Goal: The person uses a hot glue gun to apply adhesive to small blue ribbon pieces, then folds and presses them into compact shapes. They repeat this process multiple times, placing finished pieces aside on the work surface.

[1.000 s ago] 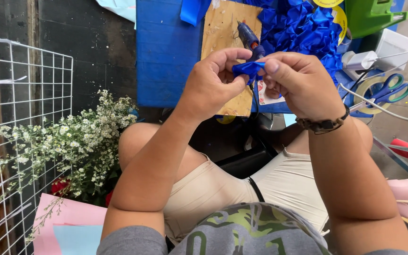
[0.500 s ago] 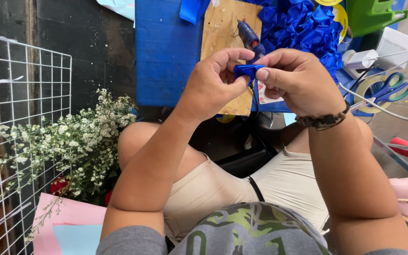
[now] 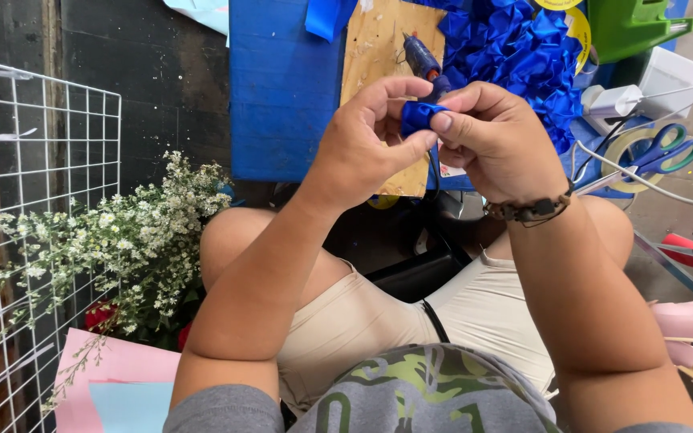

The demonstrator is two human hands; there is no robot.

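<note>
My left hand (image 3: 362, 148) and my right hand (image 3: 495, 140) meet over my lap, both pinching a small folded piece of blue ribbon (image 3: 417, 115) between thumbs and fingertips. A beaded bracelet (image 3: 527, 210) circles my right wrist. Just beyond the hands a blue glue gun (image 3: 423, 58) lies on a wooden board (image 3: 374, 48), and a heap of folded blue ribbon pieces (image 3: 515, 48) sits to its right on the blue table (image 3: 282, 88).
A white wire grid (image 3: 34, 240) stands at the left with a bunch of small white flowers (image 3: 114, 240) beside it. Pink and light blue paper sheets (image 3: 114, 385) lie below. Blue-handled scissors (image 3: 659, 152), a tape roll, a green box (image 3: 635, 24) and cables sit at the right.
The hands stay together on the blue ribbon piece; the fingers have shifted slightly, pressing the fold tighter. Nothing else has moved.
</note>
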